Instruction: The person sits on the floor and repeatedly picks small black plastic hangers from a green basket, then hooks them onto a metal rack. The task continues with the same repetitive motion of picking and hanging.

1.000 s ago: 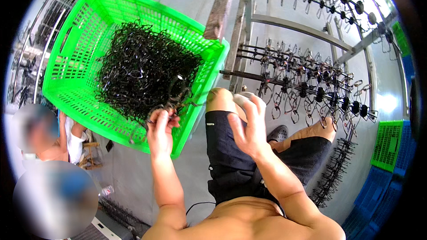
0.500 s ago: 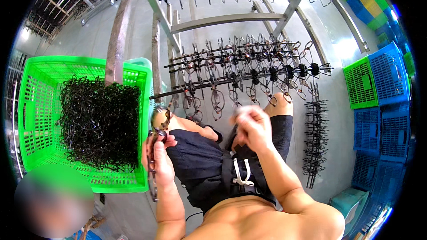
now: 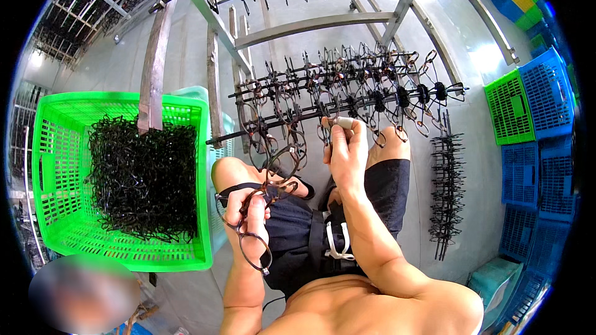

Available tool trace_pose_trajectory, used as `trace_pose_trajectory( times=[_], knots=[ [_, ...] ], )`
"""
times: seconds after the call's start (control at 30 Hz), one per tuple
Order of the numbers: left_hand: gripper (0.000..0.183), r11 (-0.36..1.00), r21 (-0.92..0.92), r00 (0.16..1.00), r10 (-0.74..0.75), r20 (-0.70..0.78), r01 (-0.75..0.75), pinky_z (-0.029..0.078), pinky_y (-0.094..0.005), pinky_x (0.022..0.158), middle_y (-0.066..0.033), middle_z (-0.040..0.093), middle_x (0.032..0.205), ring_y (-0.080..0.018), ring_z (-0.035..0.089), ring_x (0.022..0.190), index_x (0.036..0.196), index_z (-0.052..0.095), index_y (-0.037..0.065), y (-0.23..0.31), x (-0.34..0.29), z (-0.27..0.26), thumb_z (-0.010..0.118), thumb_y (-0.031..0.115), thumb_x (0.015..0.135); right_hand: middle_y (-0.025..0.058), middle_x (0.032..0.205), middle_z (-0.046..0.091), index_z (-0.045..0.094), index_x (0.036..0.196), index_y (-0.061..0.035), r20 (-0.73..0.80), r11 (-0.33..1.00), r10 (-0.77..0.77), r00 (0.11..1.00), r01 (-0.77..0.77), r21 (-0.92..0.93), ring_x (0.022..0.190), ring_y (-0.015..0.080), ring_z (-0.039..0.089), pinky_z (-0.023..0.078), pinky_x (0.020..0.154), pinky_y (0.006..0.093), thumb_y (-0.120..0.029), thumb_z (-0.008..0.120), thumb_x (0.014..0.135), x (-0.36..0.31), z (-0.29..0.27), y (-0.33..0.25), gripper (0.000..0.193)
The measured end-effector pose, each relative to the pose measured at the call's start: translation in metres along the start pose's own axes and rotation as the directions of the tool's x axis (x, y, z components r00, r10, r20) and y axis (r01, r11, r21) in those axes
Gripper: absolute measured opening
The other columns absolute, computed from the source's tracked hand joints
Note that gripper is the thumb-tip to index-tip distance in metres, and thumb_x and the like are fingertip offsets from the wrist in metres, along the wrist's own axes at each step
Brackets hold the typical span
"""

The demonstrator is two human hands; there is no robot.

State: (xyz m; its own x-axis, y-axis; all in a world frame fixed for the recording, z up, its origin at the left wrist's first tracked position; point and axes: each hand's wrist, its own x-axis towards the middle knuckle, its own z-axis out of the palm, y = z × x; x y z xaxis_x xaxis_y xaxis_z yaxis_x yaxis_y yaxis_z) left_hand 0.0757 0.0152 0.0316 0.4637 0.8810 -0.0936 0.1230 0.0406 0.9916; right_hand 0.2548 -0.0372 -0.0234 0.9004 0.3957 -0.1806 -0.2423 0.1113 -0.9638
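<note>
My left hand [image 3: 247, 211] is closed round several dark brown eyeglass frames [image 3: 256, 253]; one rim hangs below my fingers, and others stick up beyond them. Farther up, my right hand [image 3: 346, 155], with pale tape round one finger, pinches at an eyeglass frame [image 3: 325, 129] by the nearest black rod [image 3: 273, 125]. My fingers partly hide that frame and its contact with the rod. More eyeglass frames [image 3: 379, 102] hang along this rod and the parallel rods behind it, some with black clips.
To the left, a green plastic basket [image 3: 124, 263] holds a heap of dark frames. Metal rack posts [image 3: 155, 68] and a crossbar [image 3: 316, 28] stand around the rods. Spiky black rods [image 3: 447, 186] lie on the floor at right, near stacked blue crates [image 3: 520, 174]. A blurred person [image 3: 84, 294] is at lower left.
My right hand has moved up and away from me to the nearest rod. My left hand has shifted right, away from the basket, turning the frames it holds so their rims spread out.
</note>
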Motion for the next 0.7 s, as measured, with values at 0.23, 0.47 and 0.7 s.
trace_pose_trajectory(
  times=[0.23, 0.47, 0.7],
  knots=[
    [0.018, 0.989, 0.115, 0.995, 0.084, 0.049, -0.089, 0.04, -0.0199, 0.053, -0.0044, 0.057, 0.073, -0.0082, 0.05, 0.058, 0.095, 0.056, 0.0, 0.0, 0.003, 0.009, 0.051, 0.015, 0.087, 0.0085, 0.075, 0.059, 0.045, 0.098, 0.0, -0.061, 0.97, -0.115, 0.991, 0.099, -0.224, 0.065, 0.0143, 0.057, 0.046, 0.059, 0.0269, -0.011, 0.05, 0.09, 0.016, 0.009, 0.006, 0.015],
    [0.02, 0.965, 0.168, 0.932, 0.136, 0.336, -0.201, 0.045, -0.023, 0.062, -0.0103, 0.059, 0.091, -0.0138, 0.054, 0.068, 0.1, 0.06, -0.003, 0.002, -0.002, 0.013, 0.048, 0.0, 0.083, 0.0108, 0.082, 0.06, 0.047, 0.102, -0.0012, -0.04, 0.987, -0.149, 0.988, 0.146, -0.066, 0.068, 0.0162, 0.058, 0.047, 0.062, 0.0289, -0.014, 0.054, 0.089, 0.021, 0.005, 0.023, 0.019],
    [0.024, 0.823, 0.304, 0.848, 0.345, 0.402, -0.48, 0.042, -0.0248, 0.06, -0.0094, 0.052, 0.085, -0.016, 0.052, 0.073, 0.09, 0.063, 0.001, 0.008, -0.017, 0.019, 0.051, -0.006, 0.07, 0.0081, 0.086, 0.055, 0.05, 0.101, -0.0046, 0.552, 0.925, 0.376, 0.744, -0.337, -0.176, 0.068, 0.0128, 0.053, 0.044, 0.061, 0.0244, -0.033, 0.04, 0.096, -0.031, -0.071, -0.027, 0.031]
  ],
)
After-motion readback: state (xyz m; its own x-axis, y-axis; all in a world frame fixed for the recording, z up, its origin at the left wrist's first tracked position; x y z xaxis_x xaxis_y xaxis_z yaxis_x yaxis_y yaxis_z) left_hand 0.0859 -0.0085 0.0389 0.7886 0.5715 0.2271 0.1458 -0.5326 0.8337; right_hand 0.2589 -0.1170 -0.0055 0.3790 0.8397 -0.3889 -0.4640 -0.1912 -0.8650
